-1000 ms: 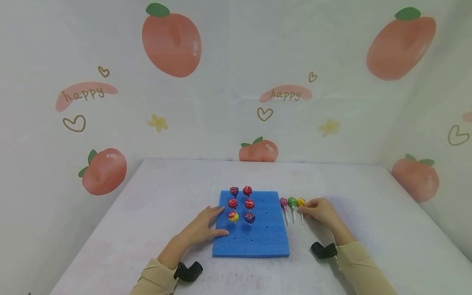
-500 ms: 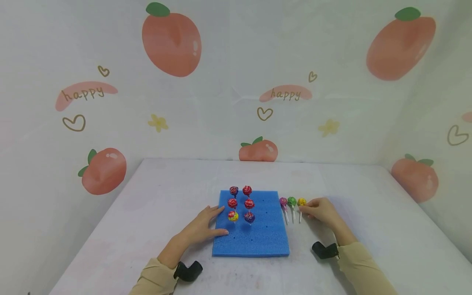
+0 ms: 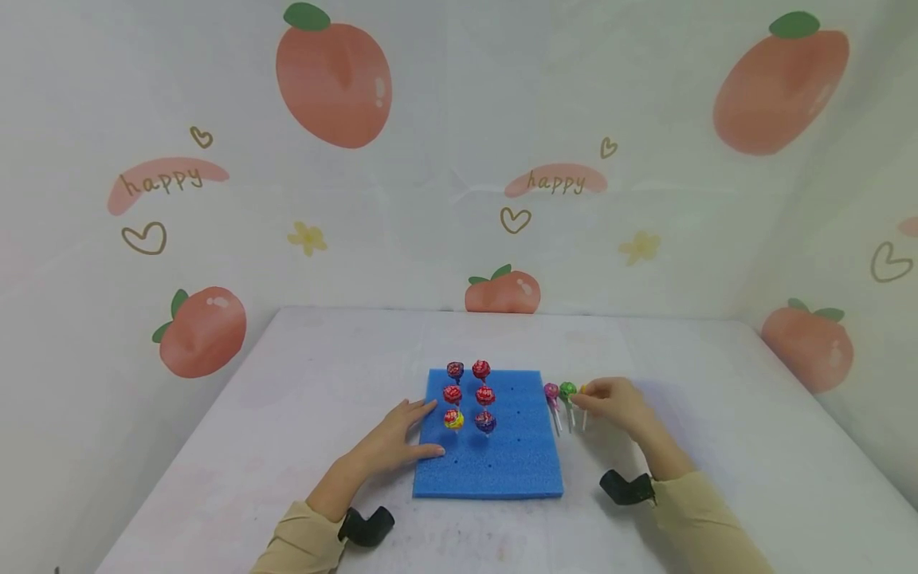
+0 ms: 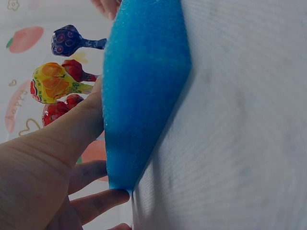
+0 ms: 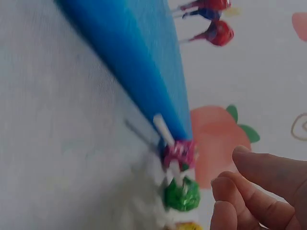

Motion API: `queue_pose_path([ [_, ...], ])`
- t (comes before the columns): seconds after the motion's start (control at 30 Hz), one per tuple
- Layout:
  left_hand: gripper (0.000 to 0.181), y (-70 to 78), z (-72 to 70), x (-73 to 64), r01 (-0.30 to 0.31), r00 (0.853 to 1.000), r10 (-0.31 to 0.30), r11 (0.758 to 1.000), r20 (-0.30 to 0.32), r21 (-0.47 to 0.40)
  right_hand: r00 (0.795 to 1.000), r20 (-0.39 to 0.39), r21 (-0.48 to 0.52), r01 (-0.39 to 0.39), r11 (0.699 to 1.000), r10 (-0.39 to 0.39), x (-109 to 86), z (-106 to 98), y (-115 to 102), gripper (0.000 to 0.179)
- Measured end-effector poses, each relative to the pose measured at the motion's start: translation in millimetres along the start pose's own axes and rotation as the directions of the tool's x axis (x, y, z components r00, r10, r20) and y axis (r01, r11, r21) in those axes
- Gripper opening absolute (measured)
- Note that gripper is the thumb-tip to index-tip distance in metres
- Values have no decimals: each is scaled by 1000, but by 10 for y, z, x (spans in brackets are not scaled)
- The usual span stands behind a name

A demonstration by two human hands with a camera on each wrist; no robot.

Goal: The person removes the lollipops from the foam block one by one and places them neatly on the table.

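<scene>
A blue foam board (image 3: 523, 474) with small holes lies on the table, and several wrapped lollipops stand in it, among them a yellow-red lollipop (image 3: 453, 419) and a purple lollipop (image 3: 485, 422). My left hand (image 3: 390, 438) rests at the board's left side, thumb on its top, fingers straight along the edge. Right of the board lie a pink lollipop (image 3: 551, 391), a green lollipop (image 3: 568, 389) and a yellow lollipop (image 5: 187, 226), the last mostly hidden behind my right hand in the head view. That right hand (image 3: 613, 402) hovers by the green one, fingers loosely bent and holding nothing.
The white table (image 3: 344, 351) meets a backdrop (image 3: 430, 239) printed with peaches, hearts and flowers. Black wrist cameras sit on both forearms, the left camera (image 3: 367, 527) and the right camera (image 3: 626, 488), close over the tabletop.
My right hand has let go of the yellow lollipop, which now lies nearer the green one, and has shifted left and up toward the green lollipop. The left hand stays still.
</scene>
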State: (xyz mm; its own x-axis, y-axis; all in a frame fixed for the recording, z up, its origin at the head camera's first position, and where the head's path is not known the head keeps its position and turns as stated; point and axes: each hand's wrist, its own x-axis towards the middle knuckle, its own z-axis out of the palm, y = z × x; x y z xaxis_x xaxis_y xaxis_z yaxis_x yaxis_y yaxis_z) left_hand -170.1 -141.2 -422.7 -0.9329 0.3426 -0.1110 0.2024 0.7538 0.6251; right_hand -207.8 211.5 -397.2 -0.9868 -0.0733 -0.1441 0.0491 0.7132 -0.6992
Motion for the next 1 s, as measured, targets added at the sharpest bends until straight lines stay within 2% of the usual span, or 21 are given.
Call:
queue_pose_path([
  [0.2, 78, 5, -2, -4, 7, 1000, -7, 1000, 2, -12, 990, 45, 36, 132, 991, -133, -39, 122, -159, 27],
  [0.43, 78, 16, -11, -4, 11, 1000, -10, 1000, 6, -17, 958, 55, 31, 281, 959, -283, -89, 296, -344, 19],
  [0.7, 79, 8, -5, -1, 13, 1000, -13, 1000, 3, -10, 921, 127, 77, 362, 929, -369, -125, 529, -494, 29],
  [0.73, 79, 6, -4, 1, 12, 1000, -12, 1000, 3, -9, 910, 130, 77, 385, 919, -393, -128, 558, -504, 30],
  [0.87, 79, 1, -1, 5, 13, 1000, -13, 1000, 2, -5, 891, 150, 96, 419, 903, -429, -135, 647, -528, 29],
  [0.93, 79, 0, -1, 6, 14, 1000, -14, 1000, 2, -4, 887, 159, 92, 424, 901, -434, -131, 685, -541, 28],
  [1.0, 79, -2, 0, 8, 14, 1000, -14, 1000, 2, -2, 894, 177, 97, 401, 911, -412, -130, 712, -561, 27],
])
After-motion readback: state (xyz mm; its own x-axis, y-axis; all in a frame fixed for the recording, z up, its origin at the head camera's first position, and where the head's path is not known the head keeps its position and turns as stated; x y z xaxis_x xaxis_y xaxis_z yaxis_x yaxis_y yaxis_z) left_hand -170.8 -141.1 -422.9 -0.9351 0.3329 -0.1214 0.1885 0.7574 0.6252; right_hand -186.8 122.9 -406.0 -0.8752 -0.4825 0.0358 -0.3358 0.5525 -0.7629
